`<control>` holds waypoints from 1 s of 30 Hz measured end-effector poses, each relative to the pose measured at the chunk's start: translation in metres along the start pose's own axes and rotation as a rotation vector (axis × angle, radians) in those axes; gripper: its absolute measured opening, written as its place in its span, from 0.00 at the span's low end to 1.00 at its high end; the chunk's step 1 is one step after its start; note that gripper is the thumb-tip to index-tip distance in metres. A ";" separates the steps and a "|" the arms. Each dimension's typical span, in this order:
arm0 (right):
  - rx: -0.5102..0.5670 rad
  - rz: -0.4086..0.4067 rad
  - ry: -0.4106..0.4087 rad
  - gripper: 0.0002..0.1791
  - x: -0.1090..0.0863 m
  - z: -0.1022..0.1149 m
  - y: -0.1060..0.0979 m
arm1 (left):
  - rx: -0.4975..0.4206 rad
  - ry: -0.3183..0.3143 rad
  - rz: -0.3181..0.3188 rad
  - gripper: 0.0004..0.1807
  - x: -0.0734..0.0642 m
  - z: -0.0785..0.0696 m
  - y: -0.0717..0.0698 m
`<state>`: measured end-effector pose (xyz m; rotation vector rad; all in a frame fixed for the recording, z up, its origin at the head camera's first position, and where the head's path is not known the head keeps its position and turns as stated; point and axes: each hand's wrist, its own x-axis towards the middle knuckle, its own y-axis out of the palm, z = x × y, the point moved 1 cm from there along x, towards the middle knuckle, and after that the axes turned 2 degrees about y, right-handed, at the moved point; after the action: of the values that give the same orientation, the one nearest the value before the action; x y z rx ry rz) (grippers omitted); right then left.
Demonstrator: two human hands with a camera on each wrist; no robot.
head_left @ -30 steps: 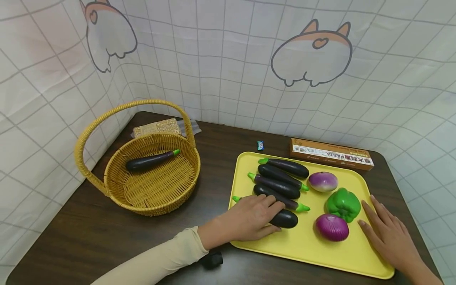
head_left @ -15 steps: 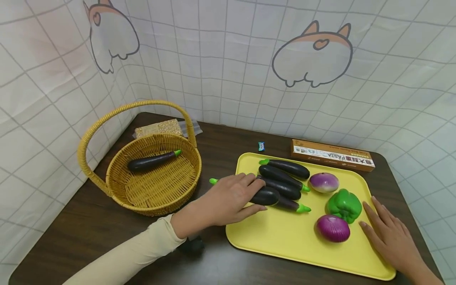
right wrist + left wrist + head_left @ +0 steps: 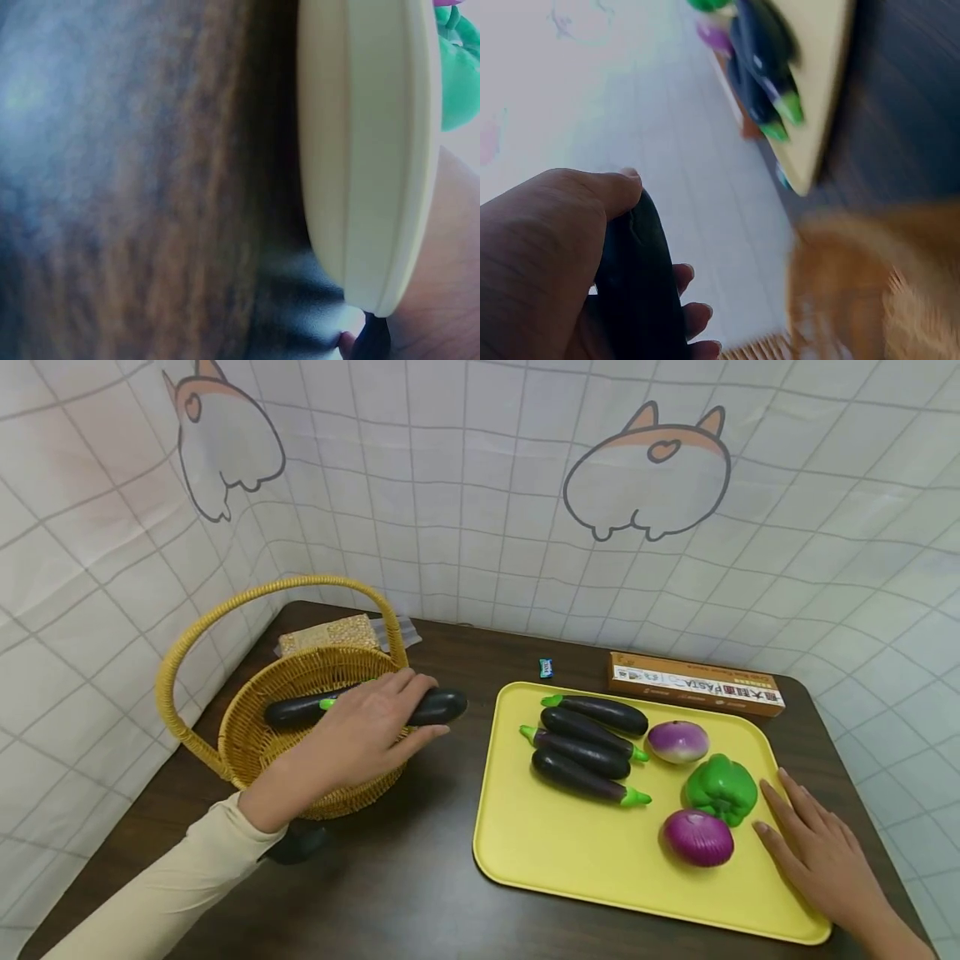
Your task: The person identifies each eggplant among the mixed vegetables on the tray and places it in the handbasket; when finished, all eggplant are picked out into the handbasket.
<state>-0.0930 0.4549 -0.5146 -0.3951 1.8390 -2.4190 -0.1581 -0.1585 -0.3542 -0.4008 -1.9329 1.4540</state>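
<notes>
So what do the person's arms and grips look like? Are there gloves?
A long, plain, cream-coloured sleeve ends just before the left grip, and something black shows near its end. The right grip has no sleeve in view. I see no gloves on either.

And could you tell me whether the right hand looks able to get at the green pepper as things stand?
Probably yes: the right hand lies at the edge of the yellow tray, its fingers close beside the green pepper, with nothing visible between them.
</notes>
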 end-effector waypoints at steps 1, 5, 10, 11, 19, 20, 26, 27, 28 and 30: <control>-0.002 0.001 0.002 0.37 0.000 -0.001 0.000 | 0.001 -0.027 0.014 0.28 -0.003 0.007 -0.001; -0.002 0.009 0.012 0.37 -0.001 -0.003 0.000 | 0.005 -0.141 0.085 0.27 -0.006 0.041 -0.005; -0.002 0.011 0.016 0.37 -0.002 -0.002 0.000 | 0.043 -0.252 0.152 0.30 -0.007 0.079 -0.006; -0.001 0.012 0.016 0.37 -0.002 -0.002 0.000 | 0.056 -0.268 0.163 0.31 -0.007 0.086 -0.005; 0.001 0.003 0.013 0.37 -0.001 0.001 -0.002 | 0.188 -0.362 0.233 0.30 -0.005 0.123 0.005; 0.003 0.000 0.011 0.37 -0.001 0.002 -0.002 | 0.191 -0.366 0.245 0.30 -0.005 0.125 0.006; 0.006 -0.004 0.013 0.37 0.000 0.004 -0.002 | 0.188 -0.373 0.287 0.30 -0.010 0.129 0.014; 0.006 -0.004 0.014 0.37 0.000 0.004 -0.002 | 0.199 -0.368 0.283 0.31 -0.011 0.129 0.015; 0.005 -0.005 0.015 0.37 0.001 0.004 -0.002 | 0.211 -0.360 0.277 0.31 -0.013 0.130 0.017; 0.005 -0.006 0.015 0.37 0.001 0.003 -0.002 | 0.233 -0.344 0.261 0.32 -0.017 0.130 0.018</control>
<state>-0.0931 0.4520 -0.5119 -0.3844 1.8404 -2.4365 -0.2365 -0.2570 -0.3958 -0.3191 -1.9938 2.0048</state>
